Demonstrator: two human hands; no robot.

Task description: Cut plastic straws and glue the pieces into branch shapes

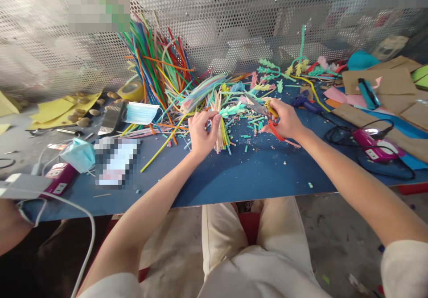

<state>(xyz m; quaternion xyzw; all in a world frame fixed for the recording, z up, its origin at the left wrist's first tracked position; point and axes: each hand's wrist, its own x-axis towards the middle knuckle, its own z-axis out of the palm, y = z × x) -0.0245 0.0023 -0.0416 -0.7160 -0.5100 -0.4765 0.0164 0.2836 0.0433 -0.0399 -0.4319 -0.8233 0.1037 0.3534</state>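
Observation:
My left hand (203, 130) is closed, thumb and finger pinching a mint-green sprig (233, 109) that looks made of fuzzy pipe cleaner. The sprig points right, toward the scissors. My right hand (284, 119) grips scissors (274, 130) with orange and yellow handles. Their handles are spread and the metal blades reach left, near the sprig's tip; whether they touch it I cannot tell. A bundle of pale and coloured pipe cleaners (222, 139) lies beside my left hand, partly hidden by it. Small cut bits (246, 136) are scattered between my hands.
Upright coloured pipe cleaners (150, 66) lean on the perforated metal screen (240, 12). To the left are yellow tape (131, 91), face masks (142, 113) and a phone (117, 162). A glue gun (307, 105), a pink power strip (377, 146) and cardboard (381, 86) lie right.

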